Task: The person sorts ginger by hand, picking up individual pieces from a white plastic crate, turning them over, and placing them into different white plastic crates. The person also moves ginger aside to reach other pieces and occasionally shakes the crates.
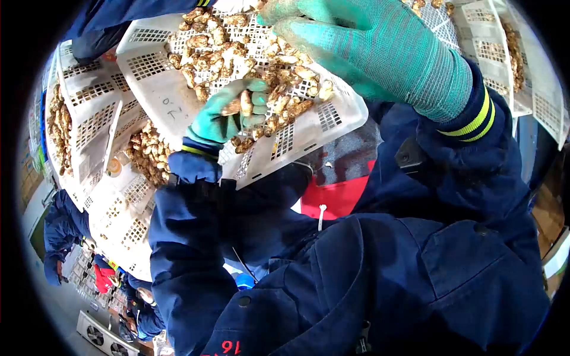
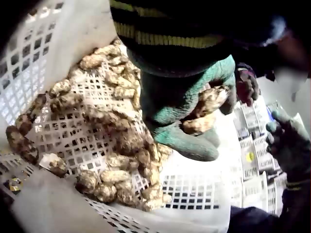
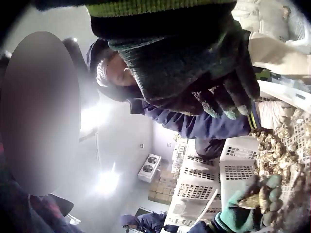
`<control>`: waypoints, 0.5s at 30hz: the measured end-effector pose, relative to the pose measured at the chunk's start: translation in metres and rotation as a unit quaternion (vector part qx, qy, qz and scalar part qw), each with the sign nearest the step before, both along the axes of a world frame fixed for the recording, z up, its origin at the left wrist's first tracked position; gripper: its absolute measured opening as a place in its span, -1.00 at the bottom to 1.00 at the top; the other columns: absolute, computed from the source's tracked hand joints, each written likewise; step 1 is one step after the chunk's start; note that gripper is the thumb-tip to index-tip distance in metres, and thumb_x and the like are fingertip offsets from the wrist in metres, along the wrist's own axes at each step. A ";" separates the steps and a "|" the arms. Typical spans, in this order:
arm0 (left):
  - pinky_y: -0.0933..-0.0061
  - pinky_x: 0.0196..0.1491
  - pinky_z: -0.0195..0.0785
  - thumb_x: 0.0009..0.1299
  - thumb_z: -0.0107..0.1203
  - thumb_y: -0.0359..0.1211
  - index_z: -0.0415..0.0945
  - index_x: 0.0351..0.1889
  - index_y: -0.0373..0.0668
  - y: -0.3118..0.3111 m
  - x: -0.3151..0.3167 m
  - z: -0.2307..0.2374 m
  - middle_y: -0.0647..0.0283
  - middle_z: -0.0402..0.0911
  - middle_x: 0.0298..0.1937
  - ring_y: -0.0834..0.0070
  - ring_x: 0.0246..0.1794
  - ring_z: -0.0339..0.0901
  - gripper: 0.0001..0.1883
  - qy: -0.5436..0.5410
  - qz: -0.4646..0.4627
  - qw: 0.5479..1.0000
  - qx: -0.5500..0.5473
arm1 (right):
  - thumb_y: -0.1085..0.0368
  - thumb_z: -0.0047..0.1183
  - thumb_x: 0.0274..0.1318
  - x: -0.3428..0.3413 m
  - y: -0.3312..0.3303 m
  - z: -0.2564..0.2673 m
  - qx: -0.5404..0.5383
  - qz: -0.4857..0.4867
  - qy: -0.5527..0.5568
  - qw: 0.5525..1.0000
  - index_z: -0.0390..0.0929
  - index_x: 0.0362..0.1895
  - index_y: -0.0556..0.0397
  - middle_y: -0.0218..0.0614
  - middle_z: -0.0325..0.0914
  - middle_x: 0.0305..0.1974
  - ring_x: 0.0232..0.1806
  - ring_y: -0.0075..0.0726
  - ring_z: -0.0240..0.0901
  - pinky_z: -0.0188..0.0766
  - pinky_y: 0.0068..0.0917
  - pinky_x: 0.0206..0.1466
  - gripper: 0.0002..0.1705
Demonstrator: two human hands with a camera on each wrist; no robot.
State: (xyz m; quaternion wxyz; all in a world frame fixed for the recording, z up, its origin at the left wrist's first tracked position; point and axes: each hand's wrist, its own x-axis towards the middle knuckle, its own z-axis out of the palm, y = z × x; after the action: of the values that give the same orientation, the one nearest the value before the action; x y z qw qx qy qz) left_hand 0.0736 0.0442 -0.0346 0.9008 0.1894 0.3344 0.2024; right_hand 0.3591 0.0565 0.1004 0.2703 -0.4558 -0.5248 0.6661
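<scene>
My left hand (image 1: 215, 118), in a green glove, curls its fingers round knobbly brown tubers (image 1: 246, 103) above a white perforated crate (image 1: 169, 98). In the left wrist view, two tubers (image 2: 212, 100) lie between the thumb and fingers of that hand (image 2: 182, 104). More tubers (image 2: 116, 121) are spread over the crate floor. Raised over the crate's far right part is my right hand (image 1: 386, 56), its fingers extended and loosely bent. The right wrist view shows this hand (image 3: 204, 80) with slightly bent, separated fingers and nothing visible in them.
Other white crates stand on the left (image 1: 89, 118) and right (image 1: 496, 53), several with tubers. Another person's dark sleeve (image 1: 133, 15) reaches in at the top left. Someone in a navy jacket (image 3: 194, 124) is close beyond the crate. More people (image 1: 142, 308) are farther off.
</scene>
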 end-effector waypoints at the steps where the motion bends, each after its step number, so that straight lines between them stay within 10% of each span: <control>1: 0.33 -0.01 0.50 0.40 0.00 -0.24 0.42 0.09 -0.37 0.001 0.006 -0.010 0.07 0.56 -0.09 0.31 -0.14 0.56 -0.58 0.031 -0.060 0.998 0.018 | 0.26 -0.08 0.28 0.001 0.000 -0.006 0.081 0.006 -0.016 0.997 0.43 0.08 0.14 -0.47 0.41 -0.59 -0.60 -0.64 0.33 0.30 -0.62 -0.53 -0.66; 3: 0.47 -0.11 0.49 0.33 0.01 -0.42 0.46 0.08 -0.26 -0.003 0.027 -0.032 0.11 0.59 -0.10 0.40 -0.21 0.59 -0.65 0.200 -0.228 0.947 0.106 | 0.26 -0.09 0.28 0.005 0.002 -0.021 0.267 0.012 -0.064 0.962 0.44 0.04 0.15 -0.45 0.41 -0.58 -0.59 -0.62 0.33 0.30 -0.60 -0.51 -0.68; 6: 0.34 -0.10 0.45 0.29 0.00 -0.41 0.51 0.06 -0.02 -0.007 0.064 -0.034 0.03 0.60 -0.10 0.24 -0.15 0.59 -0.64 0.460 -0.480 0.653 0.363 | 0.27 -0.09 0.27 0.005 0.005 -0.034 0.419 0.006 -0.111 0.901 0.44 -0.03 0.16 -0.43 0.41 -0.57 -0.57 -0.60 0.34 0.30 -0.58 -0.49 -0.72; 8: 0.18 0.01 0.39 0.23 0.07 -0.36 0.44 0.15 0.05 -0.012 0.055 -0.059 -0.06 0.56 -0.05 0.06 0.02 0.51 -0.53 0.489 -0.467 0.584 0.450 | 0.28 -0.09 0.27 0.005 0.008 -0.041 0.471 -0.002 -0.123 0.874 0.44 -0.07 0.17 -0.42 0.41 -0.57 -0.55 -0.59 0.34 0.30 -0.56 -0.48 -0.75; 12: 0.26 -0.06 0.42 0.25 0.11 -0.42 0.53 -0.09 -0.18 0.004 0.025 -0.063 0.02 0.58 -0.07 0.19 -0.09 0.57 -0.75 0.565 -0.327 0.592 0.472 | 0.29 -0.10 0.26 0.001 0.008 -0.050 0.506 -0.027 -0.115 0.855 0.45 -0.15 0.19 -0.39 0.40 -0.55 -0.53 -0.56 0.34 0.30 -0.53 -0.45 -0.78; 13: 0.28 -0.06 0.42 0.23 0.12 -0.42 0.46 0.07 -0.10 0.003 0.025 -0.061 0.01 0.59 -0.09 0.17 -0.13 0.57 -0.60 0.509 -0.302 0.710 0.381 | 0.30 -0.10 0.26 0.001 0.008 -0.051 0.510 -0.031 -0.109 0.853 0.45 -0.17 0.20 -0.39 0.40 -0.55 -0.52 -0.55 0.35 0.30 -0.53 -0.44 -0.79; 15: 0.36 -0.10 0.43 0.23 0.17 -0.35 0.43 0.19 -0.03 -0.003 0.025 -0.056 0.05 0.63 -0.16 0.25 -0.25 0.58 -0.49 0.496 -0.337 0.692 0.402 | 0.30 -0.10 0.26 -0.002 0.009 -0.052 0.503 -0.042 -0.095 0.858 0.45 -0.21 0.21 -0.37 0.40 -0.54 -0.51 -0.54 0.35 0.31 -0.51 -0.42 -0.80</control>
State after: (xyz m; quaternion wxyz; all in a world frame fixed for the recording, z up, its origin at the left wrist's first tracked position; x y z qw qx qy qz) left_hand 0.0986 0.0410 -0.0903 0.4497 0.7064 0.5326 -0.1227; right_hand 0.3572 0.0653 0.0483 0.4397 -0.3404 -0.7917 0.2529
